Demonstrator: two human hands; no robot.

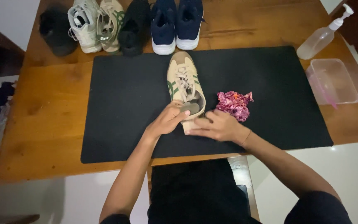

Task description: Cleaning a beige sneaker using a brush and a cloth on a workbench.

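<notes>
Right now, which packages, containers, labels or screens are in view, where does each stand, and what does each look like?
Pump bottle: far right corner of the wooden table, clear plastic with a white pump head, lying tilted.
Plastic container: right of the black mat, clear, rectangular, open, a pink stick-like item inside.
Shoe label: small mark on a white-and-green sneaker in the back row.
No screens or signs show.

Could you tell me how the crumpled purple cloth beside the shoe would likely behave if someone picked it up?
The purple cloth lies bunched in soft folds on the black mat, so it is probably floppy and would sag or unfold when lifted. It looks thin and light. Pushed, it would likely drag and bunch on the mat, not roll.
</notes>
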